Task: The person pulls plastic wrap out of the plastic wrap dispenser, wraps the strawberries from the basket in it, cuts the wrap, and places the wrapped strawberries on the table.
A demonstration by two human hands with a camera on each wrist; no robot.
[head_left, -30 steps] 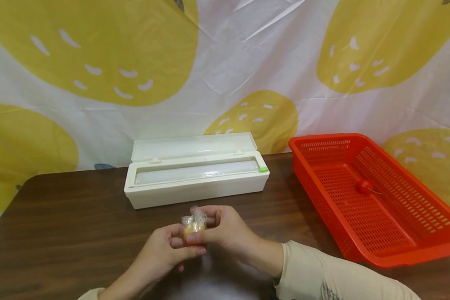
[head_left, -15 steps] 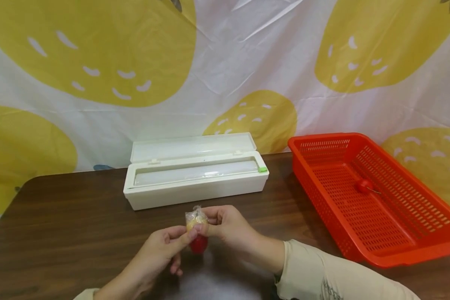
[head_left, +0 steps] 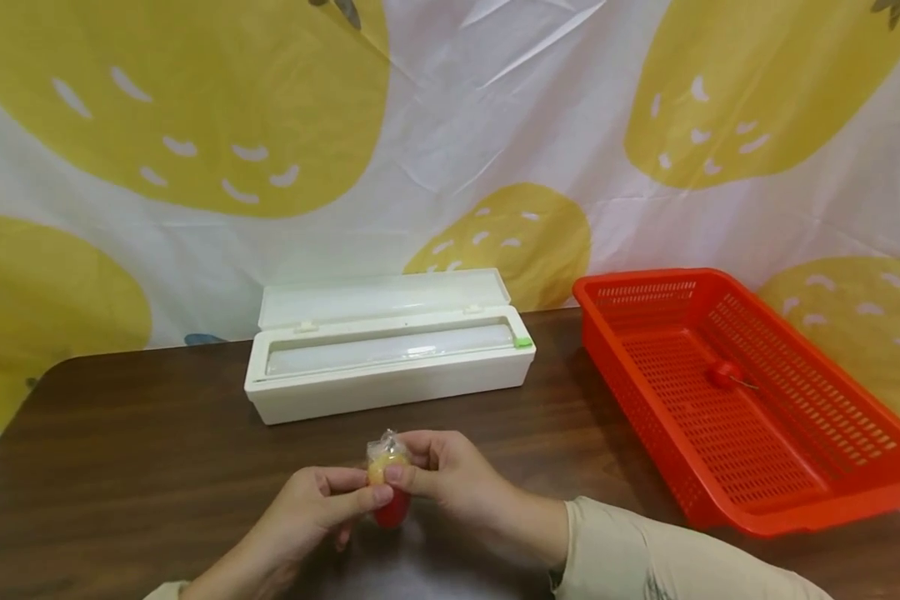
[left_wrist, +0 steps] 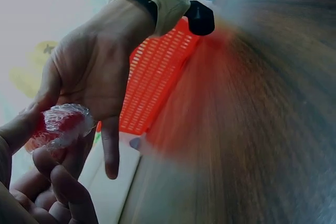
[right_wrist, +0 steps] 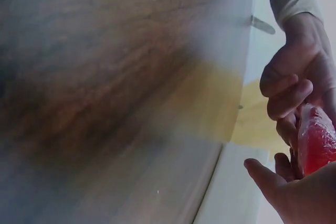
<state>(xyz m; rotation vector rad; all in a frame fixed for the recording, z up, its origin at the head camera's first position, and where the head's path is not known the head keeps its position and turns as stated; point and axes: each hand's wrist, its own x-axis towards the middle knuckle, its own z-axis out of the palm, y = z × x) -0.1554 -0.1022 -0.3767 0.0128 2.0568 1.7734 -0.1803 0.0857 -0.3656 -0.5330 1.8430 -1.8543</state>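
Between my two hands, a small fruit-like piece, yellow on top and red below, is wrapped in clear cling film (head_left: 392, 510). My left hand (head_left: 300, 521) pinches it from the left with thumb and fingers. My right hand (head_left: 461, 483) pinches its upper part from the right, where the film bunches up. In the left wrist view the wrapped red piece (left_wrist: 64, 121) shows shiny, wrinkled film. Seen from the right wrist, the red piece (right_wrist: 317, 142) lies between both hands, partly hidden by fingers.
Behind the hands, a white cling film dispenser (head_left: 390, 400) stands with its lid up, a film roll inside and a green slider (head_left: 522, 342) at its right end. To the right, a red plastic basket (head_left: 645, 425) holds a cherry-like red piece (head_left: 723, 373) with a thin stem.
The wrapped piece has been turned upright, so its red lower end shows below the fingers. My left fingers have shifted on it, and both hands sit slightly lower in view.
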